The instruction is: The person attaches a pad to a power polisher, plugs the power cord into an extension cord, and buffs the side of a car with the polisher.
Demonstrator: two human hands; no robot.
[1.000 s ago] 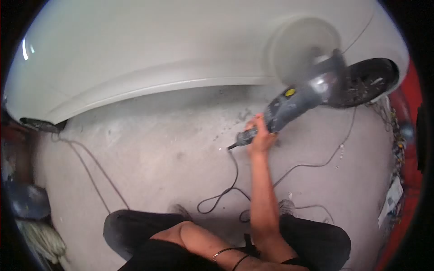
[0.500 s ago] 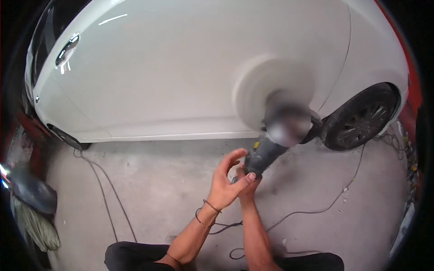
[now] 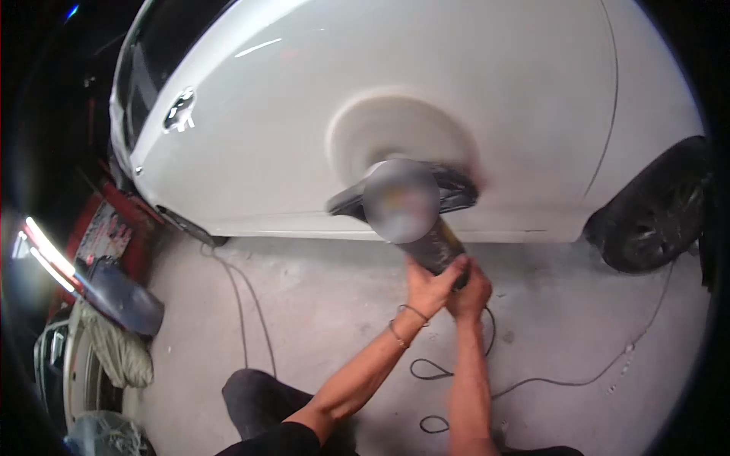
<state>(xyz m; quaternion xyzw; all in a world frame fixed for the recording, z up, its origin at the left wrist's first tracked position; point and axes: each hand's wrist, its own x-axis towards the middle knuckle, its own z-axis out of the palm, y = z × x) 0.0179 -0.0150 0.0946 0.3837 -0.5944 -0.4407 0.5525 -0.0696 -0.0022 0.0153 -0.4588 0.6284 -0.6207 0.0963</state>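
A dark polisher (image 3: 423,245) with a wide round pad (image 3: 403,125) is held up against the white car door (image 3: 289,144); the pad is smeared by motion. The tool's head is blurred, and a black side handle (image 3: 460,188) juts out from it. My left hand (image 3: 432,289), with thin bands at its wrist, is closed around the rear end of the body. On the same end, just right of it, my right hand (image 3: 471,292) is wrapped as well. Some of the fingers are hidden behind the tool and the other hand.
A black cord (image 3: 547,380) loops over the concrete floor (image 3: 327,304), and another cord (image 3: 239,292) lies at left. The car's wheel (image 3: 654,213) stands at right. Along the left side are a dark rounded container (image 3: 125,296), a bright lamp (image 3: 49,254) and a pale cloth (image 3: 118,349).
My left hand, loosely open beside the polisher before, has closed on its rear end. The polisher has moved left along the door, away from the wheel. The view has swung left.
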